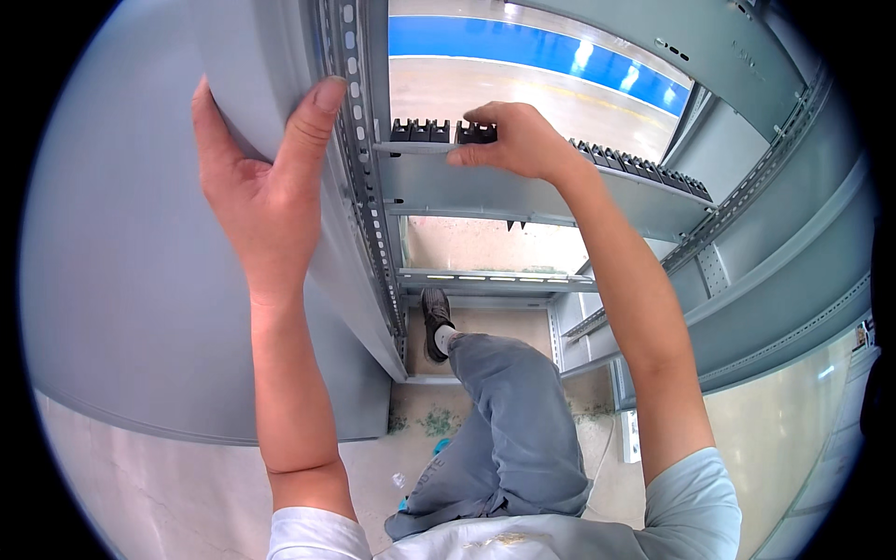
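Fingers of the right hand [518, 140] are pinching a small black terminal block [476, 133], which is sitting on the grey mounting rail [523, 191] inside an open metal cabinet. Fingers of the left hand [266, 191] are wrapping around the edge of the grey side panel [131, 261], thumb against the perforated upright [359, 140]. More black blocks [644, 168] are lining the rail.
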`<control>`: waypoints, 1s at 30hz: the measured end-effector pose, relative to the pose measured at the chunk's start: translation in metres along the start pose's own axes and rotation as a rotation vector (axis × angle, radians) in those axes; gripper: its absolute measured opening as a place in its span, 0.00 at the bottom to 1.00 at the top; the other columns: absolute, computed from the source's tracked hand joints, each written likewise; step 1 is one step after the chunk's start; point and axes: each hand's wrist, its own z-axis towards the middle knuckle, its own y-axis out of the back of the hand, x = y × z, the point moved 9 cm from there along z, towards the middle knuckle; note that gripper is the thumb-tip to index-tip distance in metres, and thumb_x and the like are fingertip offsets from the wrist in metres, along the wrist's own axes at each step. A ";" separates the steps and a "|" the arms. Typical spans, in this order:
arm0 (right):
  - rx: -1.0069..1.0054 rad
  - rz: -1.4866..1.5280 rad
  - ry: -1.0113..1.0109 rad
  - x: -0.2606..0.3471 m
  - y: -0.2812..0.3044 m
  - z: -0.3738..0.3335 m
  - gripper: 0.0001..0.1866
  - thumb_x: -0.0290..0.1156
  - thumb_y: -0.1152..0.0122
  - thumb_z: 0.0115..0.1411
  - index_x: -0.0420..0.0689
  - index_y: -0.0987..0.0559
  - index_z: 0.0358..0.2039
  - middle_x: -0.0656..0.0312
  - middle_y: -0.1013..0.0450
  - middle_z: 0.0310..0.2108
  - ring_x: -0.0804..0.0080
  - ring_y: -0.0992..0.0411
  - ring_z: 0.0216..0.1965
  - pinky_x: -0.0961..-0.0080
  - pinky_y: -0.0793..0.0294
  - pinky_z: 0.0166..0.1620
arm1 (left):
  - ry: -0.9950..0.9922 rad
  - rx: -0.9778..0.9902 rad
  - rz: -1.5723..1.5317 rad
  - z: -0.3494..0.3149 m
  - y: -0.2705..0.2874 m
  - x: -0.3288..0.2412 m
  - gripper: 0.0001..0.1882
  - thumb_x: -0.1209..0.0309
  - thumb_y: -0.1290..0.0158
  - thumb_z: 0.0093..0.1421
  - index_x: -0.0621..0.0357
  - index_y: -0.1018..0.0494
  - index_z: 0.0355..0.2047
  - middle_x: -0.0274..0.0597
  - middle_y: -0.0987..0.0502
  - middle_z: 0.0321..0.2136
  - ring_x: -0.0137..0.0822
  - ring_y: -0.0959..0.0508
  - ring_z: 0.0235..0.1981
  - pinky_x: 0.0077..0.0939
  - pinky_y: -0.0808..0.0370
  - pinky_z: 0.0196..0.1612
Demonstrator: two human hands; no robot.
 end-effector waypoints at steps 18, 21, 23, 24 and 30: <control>-0.099 -0.027 0.011 0.012 -0.002 -0.005 0.32 0.61 0.24 0.49 0.45 0.12 0.43 0.53 0.19 0.28 0.55 0.20 0.33 0.63 0.21 0.41 | -0.054 -0.013 0.088 -0.002 0.002 -0.001 0.23 0.67 0.33 0.64 0.64 0.27 0.54 0.38 0.20 0.44 0.28 0.22 0.45 0.21 0.28 0.53; -0.142 0.050 0.046 0.010 0.001 -0.006 0.30 0.61 0.25 0.51 0.46 0.12 0.40 0.52 0.20 0.26 0.55 0.21 0.31 0.62 0.22 0.40 | -0.031 -0.016 0.100 -0.002 0.002 -0.001 0.23 0.67 0.33 0.64 0.64 0.27 0.54 0.38 0.20 0.44 0.28 0.22 0.45 0.21 0.28 0.53; -0.107 0.032 0.039 0.007 -0.003 -0.005 0.31 0.61 0.26 0.52 0.45 0.12 0.40 0.52 0.20 0.26 0.54 0.21 0.32 0.61 0.22 0.40 | -0.020 -0.006 0.114 -0.002 0.001 -0.001 0.23 0.66 0.33 0.64 0.64 0.27 0.54 0.38 0.20 0.44 0.28 0.22 0.45 0.21 0.28 0.52; -0.090 0.024 0.035 0.007 -0.006 -0.005 0.31 0.61 0.27 0.52 0.44 0.12 0.41 0.51 0.20 0.26 0.53 0.21 0.32 0.61 0.22 0.41 | -0.028 -0.010 0.126 -0.003 0.003 -0.001 0.23 0.66 0.33 0.64 0.64 0.27 0.54 0.38 0.20 0.43 0.28 0.22 0.44 0.21 0.28 0.52; -0.200 -0.066 0.090 0.016 -0.001 -0.010 0.35 0.63 0.29 0.53 0.40 0.13 0.43 0.51 0.19 0.27 0.50 0.20 0.35 0.59 0.22 0.41 | -0.041 -0.018 0.131 -0.002 0.005 -0.004 0.24 0.65 0.32 0.63 0.65 0.27 0.53 0.39 0.20 0.43 0.29 0.22 0.44 0.21 0.28 0.52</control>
